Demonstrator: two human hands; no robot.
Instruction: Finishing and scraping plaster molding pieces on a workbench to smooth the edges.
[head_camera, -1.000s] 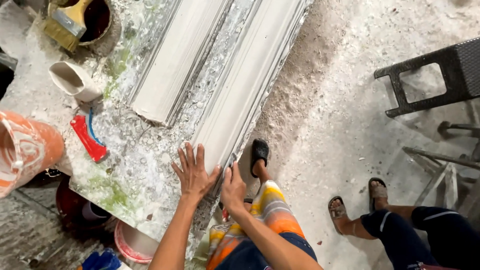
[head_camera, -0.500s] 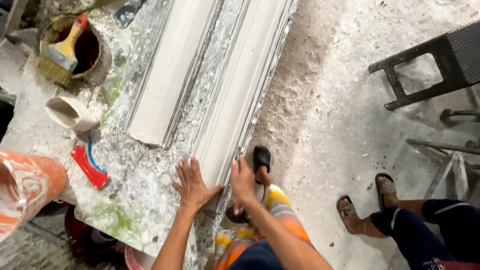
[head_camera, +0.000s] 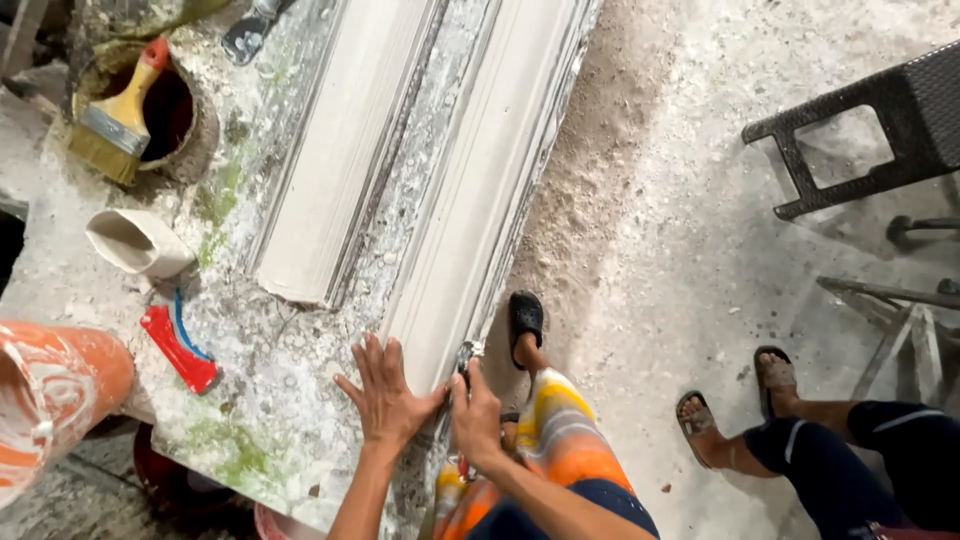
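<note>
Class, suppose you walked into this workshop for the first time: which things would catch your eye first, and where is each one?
First, the two long white plaster mouldings lying side by side on the spattered worktable: the left moulding and the right moulding, whose near end the left hand and right hand press. Next, the yellow brush resting across a dark pot at top left, and the red scraper near the table's left edge.

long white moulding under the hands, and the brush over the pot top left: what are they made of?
Long white profiled moulding, with the left hand and right hand at its near end: probably cast plaster, with a matte chalky surface and white crumbs around it. Yellow-handled flat brush: handle looks plastic or painted wood, grey metal ferrule, tan bristles.
</note>
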